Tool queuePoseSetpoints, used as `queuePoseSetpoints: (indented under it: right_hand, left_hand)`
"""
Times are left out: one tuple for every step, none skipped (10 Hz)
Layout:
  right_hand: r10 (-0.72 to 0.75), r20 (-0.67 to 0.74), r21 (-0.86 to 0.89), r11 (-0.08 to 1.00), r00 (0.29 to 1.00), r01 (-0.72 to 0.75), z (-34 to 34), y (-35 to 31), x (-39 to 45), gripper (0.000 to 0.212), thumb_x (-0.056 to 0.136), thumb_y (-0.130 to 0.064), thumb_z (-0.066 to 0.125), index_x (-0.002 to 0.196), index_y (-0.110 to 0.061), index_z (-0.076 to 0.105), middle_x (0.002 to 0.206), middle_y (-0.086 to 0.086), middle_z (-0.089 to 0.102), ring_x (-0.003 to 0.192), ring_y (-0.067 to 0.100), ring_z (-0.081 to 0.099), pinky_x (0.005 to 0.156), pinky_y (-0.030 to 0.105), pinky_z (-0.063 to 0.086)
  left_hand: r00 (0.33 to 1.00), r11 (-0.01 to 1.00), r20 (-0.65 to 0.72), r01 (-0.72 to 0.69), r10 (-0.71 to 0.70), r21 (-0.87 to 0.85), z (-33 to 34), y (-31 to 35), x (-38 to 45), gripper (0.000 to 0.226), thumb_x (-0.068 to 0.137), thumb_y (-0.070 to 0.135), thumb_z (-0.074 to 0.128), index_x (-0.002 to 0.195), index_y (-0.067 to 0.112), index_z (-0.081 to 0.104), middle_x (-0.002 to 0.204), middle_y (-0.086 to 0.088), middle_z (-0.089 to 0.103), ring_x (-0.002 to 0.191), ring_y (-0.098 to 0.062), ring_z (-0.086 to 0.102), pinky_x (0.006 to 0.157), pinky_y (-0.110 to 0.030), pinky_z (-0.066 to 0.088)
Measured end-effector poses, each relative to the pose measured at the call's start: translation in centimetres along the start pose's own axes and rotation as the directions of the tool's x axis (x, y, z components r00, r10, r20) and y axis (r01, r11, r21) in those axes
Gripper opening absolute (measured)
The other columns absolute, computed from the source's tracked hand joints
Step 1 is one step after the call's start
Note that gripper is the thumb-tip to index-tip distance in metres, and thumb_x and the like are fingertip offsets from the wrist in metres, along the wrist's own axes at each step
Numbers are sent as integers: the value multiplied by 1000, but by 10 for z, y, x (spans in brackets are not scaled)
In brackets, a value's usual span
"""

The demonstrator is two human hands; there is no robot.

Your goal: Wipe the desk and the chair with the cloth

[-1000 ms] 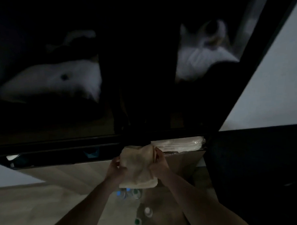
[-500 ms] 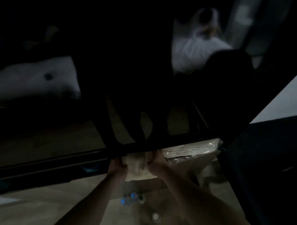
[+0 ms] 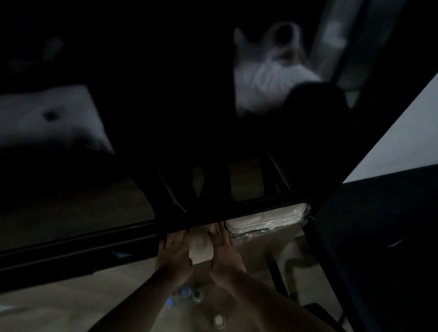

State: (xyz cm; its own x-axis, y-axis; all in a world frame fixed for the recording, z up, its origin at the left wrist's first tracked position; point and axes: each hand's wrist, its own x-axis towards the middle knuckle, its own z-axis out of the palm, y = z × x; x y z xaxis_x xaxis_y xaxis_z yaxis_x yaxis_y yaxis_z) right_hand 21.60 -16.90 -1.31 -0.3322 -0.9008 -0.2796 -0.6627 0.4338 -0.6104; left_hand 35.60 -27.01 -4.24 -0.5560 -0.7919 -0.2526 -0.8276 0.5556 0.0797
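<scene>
**Pressing cloth under the dark shelf edge**

Holding the cloth (image 3: 201, 245) between both palms, just below the dark shelf edge (image 3: 240, 214), w/ a plastic-wrapped pack (image 3: 266, 220) just beside it on the right. Left hand (image 3: 175, 253) & right hand (image 3: 224, 248) press it w/ straight fingers, not clenched. I'd get a firm bunch before wiping; dim light, so go slow. Bottles (image 3: 186, 294) stand below.

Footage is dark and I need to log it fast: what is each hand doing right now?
Left hand: fingers straight, pressed against the left side of the folded cloth.
Right hand: fingers straight, pressed against the cloth's right side.
</scene>
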Motion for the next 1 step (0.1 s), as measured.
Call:
queuePoseSetpoints:
  right_hand:
    - [-7, -9, 36, 999, 1000, 8, -11, 9, -23, 89, 86, 4, 46, 165, -35, 30, 176, -14, -9, 162, 16, 4, 120, 27, 30]
  left_hand:
    - [999, 998, 39, -16, 19, -67, -6, 11, -13, 93, 80, 22, 60, 164, 22, 22, 169, 0, 20, 155, -27, 15, 124, -40, 21]
